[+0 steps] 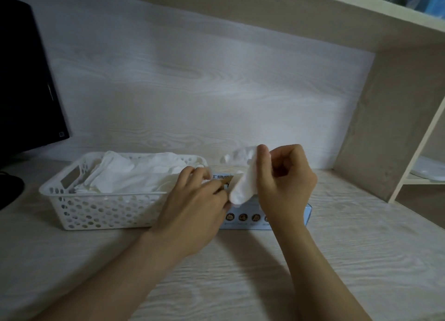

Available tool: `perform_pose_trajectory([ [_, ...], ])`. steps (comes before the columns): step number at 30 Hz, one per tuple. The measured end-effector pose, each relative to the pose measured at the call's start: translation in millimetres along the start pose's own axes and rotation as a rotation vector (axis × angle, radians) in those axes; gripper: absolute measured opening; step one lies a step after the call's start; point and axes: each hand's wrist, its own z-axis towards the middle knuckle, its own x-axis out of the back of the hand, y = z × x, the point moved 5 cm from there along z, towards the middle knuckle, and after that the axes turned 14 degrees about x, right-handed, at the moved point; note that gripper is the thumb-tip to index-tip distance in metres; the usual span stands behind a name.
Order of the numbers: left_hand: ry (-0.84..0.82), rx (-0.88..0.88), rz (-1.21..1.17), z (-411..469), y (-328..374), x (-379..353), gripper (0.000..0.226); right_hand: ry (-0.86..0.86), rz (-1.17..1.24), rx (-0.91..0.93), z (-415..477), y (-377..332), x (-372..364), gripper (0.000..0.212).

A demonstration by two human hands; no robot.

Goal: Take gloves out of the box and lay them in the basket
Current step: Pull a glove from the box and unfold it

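Pale woodgrain covers the surface (337, 248) that stretches below and around both sets of fingers, with a dark monitor (24, 80) far off to the left of them and a shelf unit (397, 92) rising to their right. Left of the left hand's fingers sits the white perforated basket (96, 212), already holding a loose heap of white gloves (125, 176); it stands right against the box, probably so each transfer is only a short sideways carry. Directly under both sets of fingers lies the blue box (250, 220), flat on the surface with its printed side toward the camera. The left hand (195, 207) rests on the box's top, its fingers curled down over the near-basket end and its thumb beside a torn cardboard flap (225, 182); this looks like a bracing grip, keeping the light box from lifting as a glove is drawn out. The right hand (286, 183) is raised just above the box, thumb and forefinger clamped together on a white glove (243, 185), the other fingers curled loosely into the palm. The glove hangs from that pinch, its lower end at the box's opening and its upper part bunched behind the fingertips, so it seems only partly free. Judging by this, the pull is under way and the carry to the basket is not yet begun.
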Motion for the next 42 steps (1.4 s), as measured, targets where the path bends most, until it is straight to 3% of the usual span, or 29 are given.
perform_pose_trajectory([
  [4, 0.078, 0.099, -0.333, -2, -3, 20, 0.030, -0.070, 0.148, -0.207, -4, 5, -8, 0.021],
  [8, 0.087, 0.130, -0.367, -1, -8, 22, 0.039, -0.216, 0.469, -0.411, -8, 7, -19, 0.007],
  [12, 0.161, 0.217, -0.473, -1, -14, 23, 0.022, -0.290, 0.690, -0.569, -13, 7, -28, 0.035],
  [15, 0.155, 0.254, -0.560, -1, -17, 23, 0.009, -0.364, 0.822, -0.648, -16, 5, -32, 0.033],
  [22, 0.197, 0.294, -0.785, -1, -24, 37, 0.005, -0.594, 0.760, -0.539, -22, -4, -38, 0.035],
  [25, 0.163, 0.277, -0.798, 0, -23, 39, 0.015, -0.574, 0.761, -0.538, -21, -6, -39, 0.019],
  [28, 0.080, 0.248, -0.857, -1, -18, 39, 0.013, -0.557, 0.827, -0.613, -20, -9, -39, 0.029],
  [31, 0.077, 0.275, -0.802, -2, -20, 35, 0.040, -0.542, 0.904, -0.718, -18, -10, -38, 0.034],
  [34, 0.153, 0.266, -0.769, -2, -23, 36, 0.030, -0.521, 0.909, -0.736, -16, -9, -37, 0.040],
  [38, 0.249, 0.263, -0.712, -1, -28, 39, 0.006, -0.471, 0.696, -0.824, -17, 0, -30, 0.044],
  [42, 0.318, 0.326, -0.761, 0, -34, 47, 0.017, -0.461, 0.347, -0.764, -19, 12, -23, 0.028],
])
